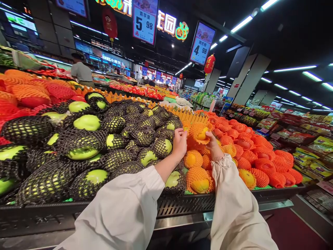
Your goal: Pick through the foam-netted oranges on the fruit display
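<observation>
My right hand [214, 146] grips an orange [202, 133] in an orange foam net, raised above other netted oranges [199, 180]. The fruit's bare skin shows through the net's opening, beside my thumb. Just left of it is my left hand [180, 143], its fingers curled and pressed together close to the net's edge. What those fingers hold, if anything, I cannot make out. Beneath and left of my left hand lie green apples [87, 123] in black foam nets, heaped high.
Fruit in red foam nets [260, 152] is piled at the right, more netted fruit [26, 88] at the far left. A black crate wall [187, 205] runs along the front. An orange picket divider [192, 115] stands behind. A person [82, 71] stands at the back left; packaged goods [314, 159] fill shelves at right.
</observation>
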Available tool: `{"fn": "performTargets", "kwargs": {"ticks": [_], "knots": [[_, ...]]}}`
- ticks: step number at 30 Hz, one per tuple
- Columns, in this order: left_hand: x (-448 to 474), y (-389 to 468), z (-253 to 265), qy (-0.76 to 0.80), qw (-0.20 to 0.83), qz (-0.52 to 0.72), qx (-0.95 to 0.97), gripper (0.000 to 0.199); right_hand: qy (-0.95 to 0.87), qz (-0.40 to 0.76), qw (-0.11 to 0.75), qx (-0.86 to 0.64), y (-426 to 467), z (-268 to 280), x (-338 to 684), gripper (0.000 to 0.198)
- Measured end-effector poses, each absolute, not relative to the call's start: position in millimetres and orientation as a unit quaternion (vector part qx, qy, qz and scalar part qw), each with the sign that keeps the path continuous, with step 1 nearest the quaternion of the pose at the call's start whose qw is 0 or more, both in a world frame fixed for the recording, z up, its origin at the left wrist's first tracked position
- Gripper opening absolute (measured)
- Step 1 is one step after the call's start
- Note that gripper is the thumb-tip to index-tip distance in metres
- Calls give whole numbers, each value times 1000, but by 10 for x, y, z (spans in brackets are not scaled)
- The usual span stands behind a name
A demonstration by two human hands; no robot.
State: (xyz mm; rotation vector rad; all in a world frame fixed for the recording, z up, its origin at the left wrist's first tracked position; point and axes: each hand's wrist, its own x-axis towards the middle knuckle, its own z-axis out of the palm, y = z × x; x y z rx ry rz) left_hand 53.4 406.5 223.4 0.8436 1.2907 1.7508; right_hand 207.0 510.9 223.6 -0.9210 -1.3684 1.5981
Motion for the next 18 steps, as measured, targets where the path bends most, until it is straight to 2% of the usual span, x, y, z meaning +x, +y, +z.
{"fn": "performTargets", "kwargs": {"ticks": [4,6,11,15,18], "knots": [[581,4071,2149,477,415,682,368,52,-592,613,443,-279,5090,2248,2003,74],[598,4105,2071,470,422,674,383,55,-622,598,431,-265,5116,2229,1991,76],[591,4165,1985,479,416,675,378,46,-644,597,388,-280,5132,2218,2015,86],[600,4120,2067,465,392,709,358,40,-585,693,347,-239,5097,2283,2065,86],[620,4075,2115,420,395,731,364,33,-544,724,366,-215,5122,2303,2130,70]]}}
